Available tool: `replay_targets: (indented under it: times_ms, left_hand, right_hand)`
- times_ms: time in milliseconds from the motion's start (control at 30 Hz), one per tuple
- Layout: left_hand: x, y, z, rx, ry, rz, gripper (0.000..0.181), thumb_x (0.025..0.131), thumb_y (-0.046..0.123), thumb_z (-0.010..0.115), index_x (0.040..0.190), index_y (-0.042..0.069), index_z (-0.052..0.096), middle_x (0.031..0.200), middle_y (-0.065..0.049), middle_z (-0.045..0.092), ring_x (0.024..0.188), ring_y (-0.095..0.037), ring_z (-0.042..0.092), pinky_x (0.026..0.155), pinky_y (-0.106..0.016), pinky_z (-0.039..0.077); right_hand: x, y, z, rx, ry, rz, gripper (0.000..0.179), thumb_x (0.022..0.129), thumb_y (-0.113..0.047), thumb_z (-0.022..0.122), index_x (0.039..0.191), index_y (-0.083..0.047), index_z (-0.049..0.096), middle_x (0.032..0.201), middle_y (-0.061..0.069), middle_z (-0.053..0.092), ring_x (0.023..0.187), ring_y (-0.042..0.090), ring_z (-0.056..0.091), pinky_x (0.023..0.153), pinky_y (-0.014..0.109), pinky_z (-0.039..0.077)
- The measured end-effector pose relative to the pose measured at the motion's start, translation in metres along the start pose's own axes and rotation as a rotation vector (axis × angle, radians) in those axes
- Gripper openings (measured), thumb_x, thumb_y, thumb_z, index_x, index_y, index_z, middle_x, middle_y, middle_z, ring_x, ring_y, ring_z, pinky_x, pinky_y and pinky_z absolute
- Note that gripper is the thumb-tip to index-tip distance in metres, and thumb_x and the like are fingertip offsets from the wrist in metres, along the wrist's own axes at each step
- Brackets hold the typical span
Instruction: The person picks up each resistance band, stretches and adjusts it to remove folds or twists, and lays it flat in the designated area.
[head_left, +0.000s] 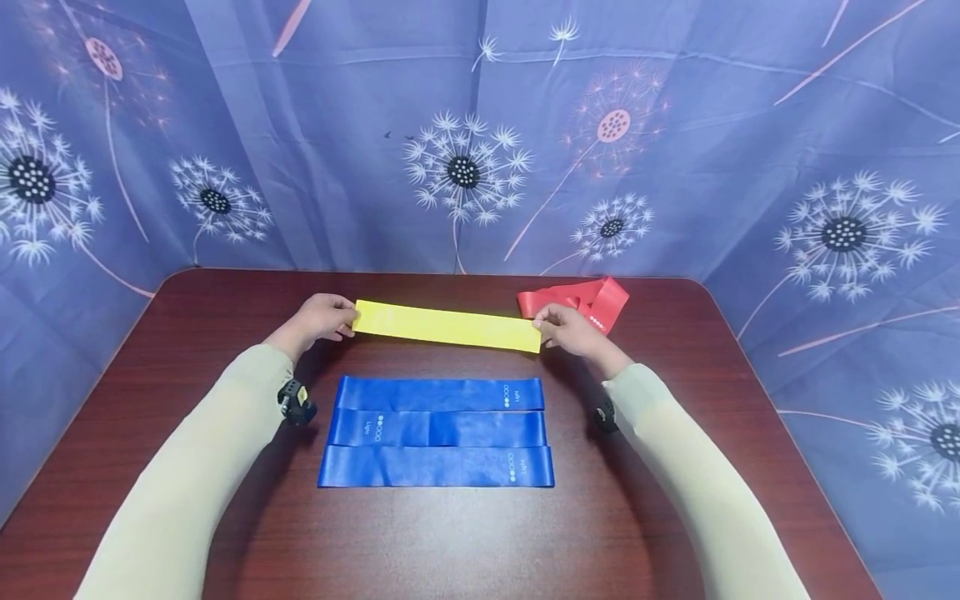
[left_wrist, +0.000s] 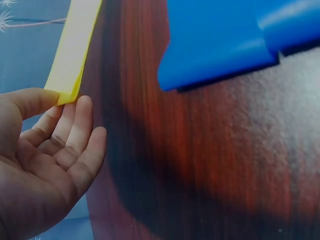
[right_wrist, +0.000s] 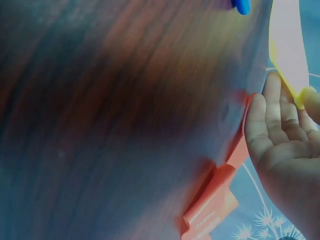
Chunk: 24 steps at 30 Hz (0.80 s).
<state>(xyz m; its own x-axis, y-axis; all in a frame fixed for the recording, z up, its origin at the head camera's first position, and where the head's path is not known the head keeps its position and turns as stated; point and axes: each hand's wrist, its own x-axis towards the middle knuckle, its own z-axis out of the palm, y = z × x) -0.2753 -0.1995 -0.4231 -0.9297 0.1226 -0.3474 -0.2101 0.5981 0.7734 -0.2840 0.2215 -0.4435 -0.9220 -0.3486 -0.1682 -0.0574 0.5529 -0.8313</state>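
Stretched between both hands is a yellow resistance band (head_left: 450,326), held flat above the far part of the table. My left hand (head_left: 324,317) pinches its left end between thumb and fingers, as the left wrist view also shows with the hand (left_wrist: 55,150) close up. At the other end, my right hand (head_left: 570,329) pinches the band's right edge. Nearer to me lie blue resistance bands (head_left: 442,429) in three overlapping rows, with "Light" printed on them. Just behind the right hand sits a folded red resistance band (head_left: 611,302), partly hidden by that hand.
The dark reddish wooden table (head_left: 465,542) has rounded far corners. A blue curtain (head_left: 337,167) with dandelion prints hangs behind it and along both sides. Black wrist cameras (head_left: 297,403) sit on the forearms, low over the tabletop.
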Motion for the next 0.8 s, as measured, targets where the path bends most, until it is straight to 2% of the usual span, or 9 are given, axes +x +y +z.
replay_targets:
  times_ms: [133,333,633,800]
  left_hand:
    - [-0.002,-0.004,-0.001,-0.002,-0.061,-0.003,0.039,0.103,0.012,0.053,0.131,-0.016,0.053,0.092,-0.006,0.066,0.069,-0.001,0.062,0.073,-0.025,0.057]
    - [-0.008,-0.01,-0.002,0.015,-0.127,-0.02,0.041,0.103,0.012,0.054,0.133,-0.015,0.05,0.09,-0.003,0.063,0.071,-0.006,0.062,0.07,-0.025,0.055]
    - [-0.011,-0.013,0.005,0.102,-0.078,0.015,0.03,0.099,0.012,0.056,0.118,-0.011,0.058,0.097,-0.013,0.069,0.088,-0.016,0.065,0.076,-0.028,0.054]
    - [-0.008,-0.016,0.008,0.105,-0.046,0.028,0.032,0.097,0.011,0.057,0.118,-0.012,0.058,0.095,-0.015,0.069,0.086,-0.017,0.063,0.07,-0.025,0.051]
  right_hand:
    - [0.001,0.0,0.003,0.004,0.018,0.028,0.016,0.104,-0.005,0.051,0.11,0.008,0.056,0.092,0.006,0.057,0.078,0.017,0.06,0.079,0.032,0.057]
    - [0.0,-0.001,0.009,-0.042,0.0,0.098,0.016,0.102,-0.008,0.057,0.11,0.006,0.058,0.093,0.012,0.061,0.073,0.015,0.06,0.073,0.028,0.059]
    - [0.001,0.003,0.019,-0.106,0.047,0.101,0.014,0.101,-0.008,0.06,0.106,0.005,0.061,0.091,0.012,0.063,0.069,0.014,0.057,0.065,0.023,0.052]
    - [0.001,0.001,0.02,-0.159,0.064,0.086,0.016,0.1,-0.01,0.062,0.106,0.004,0.064,0.089,0.013,0.064,0.067,0.015,0.057,0.063,0.023,0.05]
